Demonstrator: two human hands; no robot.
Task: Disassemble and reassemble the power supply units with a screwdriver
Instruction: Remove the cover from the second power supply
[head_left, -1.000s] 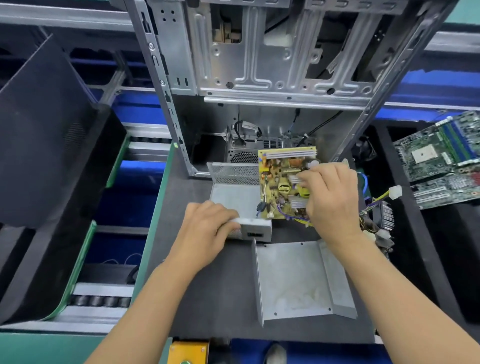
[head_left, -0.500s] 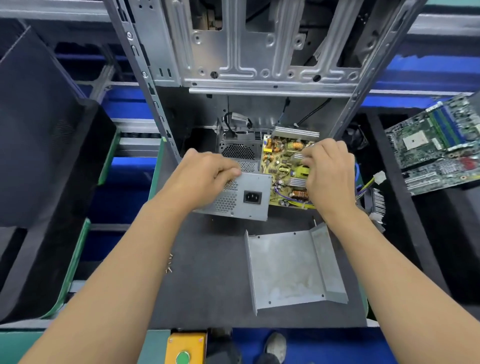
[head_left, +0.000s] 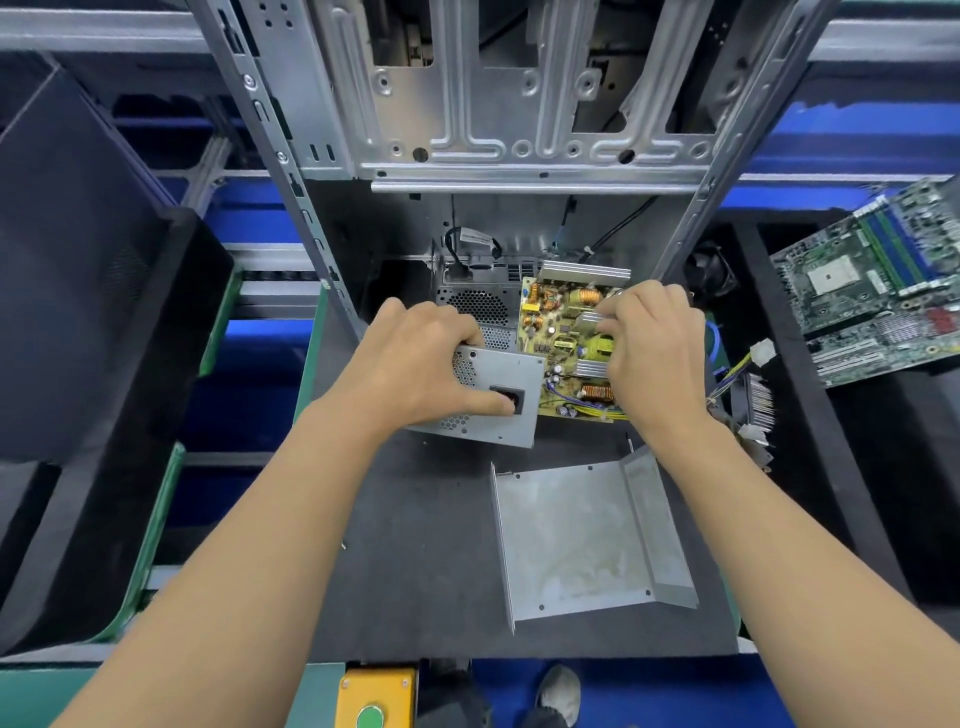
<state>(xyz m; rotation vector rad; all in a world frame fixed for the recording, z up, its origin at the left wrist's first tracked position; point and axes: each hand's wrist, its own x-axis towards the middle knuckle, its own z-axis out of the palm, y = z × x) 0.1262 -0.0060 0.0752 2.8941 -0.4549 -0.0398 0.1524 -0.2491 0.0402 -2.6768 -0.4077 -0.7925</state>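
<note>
Head view: the left hand (head_left: 415, 364) grips the grey power supply casing (head_left: 498, 410), thumb on its socket. Just right, the right hand (head_left: 652, 348) pinches parts on the yellow circuit board (head_left: 563, 343). The detached cover (head_left: 576, 535) lies nearer on the worktop (head_left: 415, 545).

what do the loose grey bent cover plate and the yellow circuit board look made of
Loose grey bent cover plate: likely sheet steel, dull and blotchy, with folded flanges. Yellow circuit board: probably a laminate, matte, carrying copper-wound coils and ribbed aluminium-looking heatsinks.
</note>
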